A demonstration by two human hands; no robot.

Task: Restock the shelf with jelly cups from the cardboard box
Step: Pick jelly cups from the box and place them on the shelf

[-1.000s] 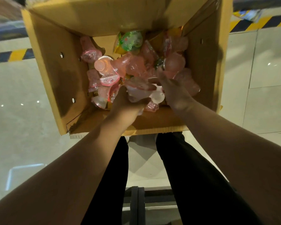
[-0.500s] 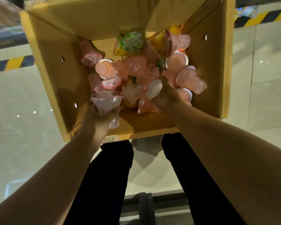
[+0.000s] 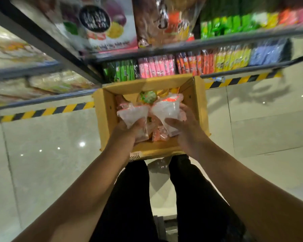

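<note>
2 bare hands are working over the open brown cardboard box (image 3: 106, 123), which is sitting on the pale glossy tiled floor (image 3: 42, 145) just in front of the dark metal shelf unit (image 3: 182, 47). The left hand (image 3: 128, 132) is gripping the narrow lower end of a clear plastic packet of pale jelly cups (image 3: 129, 114) with a red strip along its top, its fingers curling round it. The right hand (image 3: 184, 130) is gripping a second clear packet of jelly cups (image 3: 166, 109) the same way, with its thumb lying across the front. Both packets are hanging above the box interior, side by side, with their upper corners just beside each other; whether they are touching cannot be told.

Below them, loose pink jelly cups (image 3: 158, 135) are lying in the box, and a round green-lidded cup (image 3: 148, 96) is resting near the far wall.

Rows of green packets (image 3: 124, 72), pink packets (image 3: 156, 67), yellow packets (image 3: 231, 58) and blue packets (image 3: 266, 53) are standing on the lower tier behind the box. Large blurred snack bags (image 3: 103, 23) are filling the tier above. A yellow-and-black hazard stripe (image 3: 42, 111) is running along the floor at the shelf's foot. The person's black trousers (image 3: 129, 198) are showing between the forearms.
</note>
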